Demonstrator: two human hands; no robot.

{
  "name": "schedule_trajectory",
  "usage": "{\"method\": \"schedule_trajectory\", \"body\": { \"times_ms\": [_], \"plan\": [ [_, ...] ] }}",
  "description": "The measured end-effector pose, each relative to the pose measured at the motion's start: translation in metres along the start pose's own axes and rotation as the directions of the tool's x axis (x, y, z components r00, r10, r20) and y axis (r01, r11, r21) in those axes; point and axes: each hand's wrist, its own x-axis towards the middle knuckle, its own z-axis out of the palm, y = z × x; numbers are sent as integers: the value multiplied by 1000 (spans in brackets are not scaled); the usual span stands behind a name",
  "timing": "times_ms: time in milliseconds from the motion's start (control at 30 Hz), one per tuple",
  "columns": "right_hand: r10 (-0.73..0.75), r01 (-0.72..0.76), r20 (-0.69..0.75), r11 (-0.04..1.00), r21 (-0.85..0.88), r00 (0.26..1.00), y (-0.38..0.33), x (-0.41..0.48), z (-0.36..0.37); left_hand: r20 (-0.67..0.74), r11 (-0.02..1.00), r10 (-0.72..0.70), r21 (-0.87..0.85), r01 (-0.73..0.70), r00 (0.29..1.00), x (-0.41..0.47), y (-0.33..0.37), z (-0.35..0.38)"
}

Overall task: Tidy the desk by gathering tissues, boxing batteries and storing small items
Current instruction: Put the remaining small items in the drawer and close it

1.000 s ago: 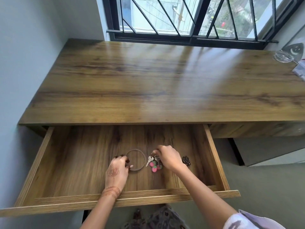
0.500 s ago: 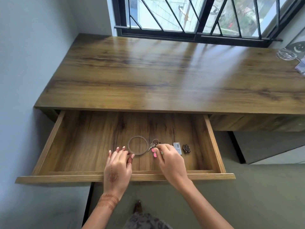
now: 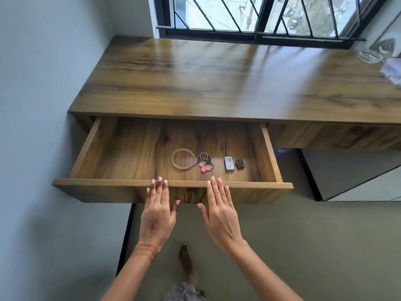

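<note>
Risk sat nearest, in the push itself. The left hand (image 3: 158, 211) and right hand (image 3: 219, 213) lay flat at lower centre, fingers straight and grasping nothing, their tips reaching the top edge of the drawer (image 3: 108, 183) front. From that pose, closing the drawer looked like the step in hand. Tips lapping over the rim could be nipped under the desk (image 3: 217, 83) edge if they rode in with it. An uneven shove, one hand harder than the other, might rack the drawer on its runners.

Small items were already stored on the drawer floor, in a row just right of centre frame: a bangle (image 3: 183, 169), keys (image 3: 205, 165) with a pink charm just beside it, then a grey box (image 3: 229, 164) and a dark trinket (image 3: 240, 164). All lay loose, so a sharp push could send them sliding or rattling to the back.

Whether the palms actually pressed the front could not be told. The box's label was unreadable, so its contents stayed a guess, and the trinket was too small to identify. The drawer's rear ran into shadow under the desk. At upper right a glass dish (image 3: 368, 55) was partly washed out by glare, and a pale packet (image 3: 392, 72) was cut off by the frame edge; it may have been tissues.
</note>
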Motion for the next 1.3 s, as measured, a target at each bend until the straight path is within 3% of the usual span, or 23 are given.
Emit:
{"method": "schedule_trajectory", "body": {
  "times_ms": [367, 800, 1300],
  "plan": [
    [8, 17, 154, 986, -164, 988, 0, -6, 5, 169, 960, 93, 245, -133, 981, 2, -9, 4],
    [-16, 42, 141, 982, -182, 990, 21, 56, 15, 173, 949, 79, 290, -127, 982, 67, -14, 16],
    [8, 14, 128, 985, -171, 992, 47, 169, 32, 186, 970, 79, 214, -119, 979, 183, -18, 33]
  ]
}}
